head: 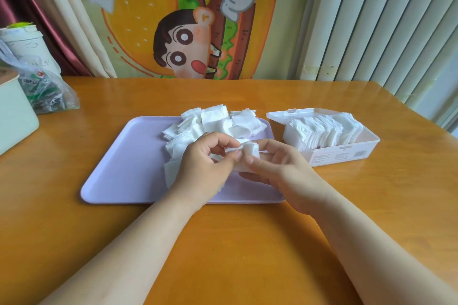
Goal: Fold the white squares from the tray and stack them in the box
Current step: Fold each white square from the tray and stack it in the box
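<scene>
Reaching across the table from its near edge toward the tray, both forearms bare.

Working above the near right part of the tray:
- Pinching one white square with the left hand, thumb and forefinger curled onto the square's left edge, other fingers loosely bent.
- Gripping the same square with the right hand, fingers curled round its right side.
- Holding the square partly creased, raised above the tray.

Lying beneath and behind the hands, on the right half of the tray up to its far right corner: a loose pile of squares.

Standing just beside the right edge of the tray: the box, lid open, carrying a row of folded squares set on edge.

Sitting well apart to the left of the tray: a plastic bag and a pale green container.

Hanging beyond the far side of the tray: a cartoon cloth.
</scene>
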{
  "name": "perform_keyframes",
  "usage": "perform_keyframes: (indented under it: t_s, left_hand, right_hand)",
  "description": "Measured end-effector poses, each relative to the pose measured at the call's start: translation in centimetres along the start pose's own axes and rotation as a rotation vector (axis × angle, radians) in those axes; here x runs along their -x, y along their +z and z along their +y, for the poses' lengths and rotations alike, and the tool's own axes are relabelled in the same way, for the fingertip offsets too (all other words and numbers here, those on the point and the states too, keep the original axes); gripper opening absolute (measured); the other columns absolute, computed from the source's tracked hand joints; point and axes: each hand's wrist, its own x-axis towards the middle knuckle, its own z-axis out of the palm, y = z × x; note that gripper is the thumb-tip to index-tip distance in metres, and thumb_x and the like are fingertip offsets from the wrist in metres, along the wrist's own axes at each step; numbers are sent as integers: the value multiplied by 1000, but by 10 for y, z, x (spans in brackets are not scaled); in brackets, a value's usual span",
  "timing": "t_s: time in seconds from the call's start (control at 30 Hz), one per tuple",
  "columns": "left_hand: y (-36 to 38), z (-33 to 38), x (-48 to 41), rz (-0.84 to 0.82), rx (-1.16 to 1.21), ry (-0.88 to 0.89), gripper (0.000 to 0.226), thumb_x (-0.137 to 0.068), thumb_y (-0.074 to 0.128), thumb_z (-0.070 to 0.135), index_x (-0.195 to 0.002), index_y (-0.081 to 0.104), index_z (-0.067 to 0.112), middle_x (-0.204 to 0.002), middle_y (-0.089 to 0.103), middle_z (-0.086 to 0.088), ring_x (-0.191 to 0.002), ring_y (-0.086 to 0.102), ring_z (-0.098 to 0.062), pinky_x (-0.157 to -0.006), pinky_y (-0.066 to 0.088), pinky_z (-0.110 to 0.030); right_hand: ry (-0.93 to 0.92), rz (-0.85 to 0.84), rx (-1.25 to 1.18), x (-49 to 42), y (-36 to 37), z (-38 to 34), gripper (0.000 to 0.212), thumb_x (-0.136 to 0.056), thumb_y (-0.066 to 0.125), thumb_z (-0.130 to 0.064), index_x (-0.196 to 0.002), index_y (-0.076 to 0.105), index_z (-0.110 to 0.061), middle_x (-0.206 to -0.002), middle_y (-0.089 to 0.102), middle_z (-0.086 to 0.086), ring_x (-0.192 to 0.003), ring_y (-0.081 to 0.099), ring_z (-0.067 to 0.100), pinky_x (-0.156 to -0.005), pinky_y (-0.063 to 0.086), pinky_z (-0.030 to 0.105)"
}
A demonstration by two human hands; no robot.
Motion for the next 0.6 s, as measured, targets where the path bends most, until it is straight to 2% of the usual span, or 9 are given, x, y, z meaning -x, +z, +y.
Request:
perform_keyframes:
  t_s: [0.07, 0.13, 0.2, 0.27, 0.37, 0.47, 0.53, 0.6]
  left_hand:
    - [0, 2, 1, 19, -22, 23, 25, -88, 81, 15, -94, 74, 38, -97, 69, 13, -70, 61, -9, -54, 48, -19]
    - [-2, 2, 1, 36, -48, 30, 32, -88, 78, 13, -106, 72, 39, -108, 69, 19, -81, 66, -4, -63, 52, -17]
    - [-3, 3, 0, 21, -40, -19, 35, -89, 74, 11, -113, 71, 37, -112, 70, 14, -86, 68, -5, -68, 53, -16]
    - [-3, 4, 1, -19, -21, -75, 30, -91, 73, 11, -110, 73, 34, -105, 73, 4, -85, 70, -12, -67, 54, -16]
    - [-4, 6, 2, -33, -11, -86, 14, -92, 74, 12, -98, 76, 25, -94, 74, -12, -82, 70, -25, -66, 55, -24]
    - [-5, 4, 2, -39, 25, -69, 13, -92, 75, 10, -98, 76, 21, -96, 76, -12, -90, 71, -31, -77, 58, -33]
    - [-4, 5, 3, -38, 38, -59, 17, -94, 73, 10, -102, 76, 25, -96, 77, -9, -86, 72, -25, -75, 58, -35]
    - [-2, 7, 3, -33, 43, -43, 22, -98, 69, 11, -106, 75, 31, -90, 79, -3, -78, 71, -7, -68, 52, -22]
  right_hand:
    - [-33, 64, 41, -1, 0, 4, 19, -102, 62, -1, -120, 62, 3, -113, 77, 23, -114, 73, 34, -104, 56, 46]
    - [-52, 104, 33, -2, -1, 7, 18, -103, 57, 3, -120, 62, 2, -113, 76, 23, -112, 73, 35, -103, 57, 48]
    - [-60, 106, 34, -2, -1, 7, 20, -104, 54, 4, -122, 62, 1, -115, 76, 21, -113, 73, 34, -101, 58, 48]
    - [-69, 100, 36, -2, -1, 6, 20, -105, 51, 4, -121, 62, -1, -117, 76, 19, -114, 73, 33, -99, 59, 47]
    - [-88, 127, 61, -4, 1, 7, 24, -107, 48, 3, -125, 61, -6, -119, 76, 15, -114, 73, 30, -97, 60, 43]
    - [-118, 202, 132, -4, 4, 8, 31, -107, 50, 0, -133, 62, -11, -118, 77, 9, -113, 74, 24, -90, 61, 32]
    - [-143, 233, 197, -4, 5, 10, 31, -108, 49, -2, -133, 65, -12, -116, 78, 6, -113, 74, 22, -91, 60, 32]
    - [-148, 253, 248, -5, 6, 10, 31, -109, 48, -6, -132, 67, -15, -116, 79, 2, -114, 73, 21, -97, 60, 39]
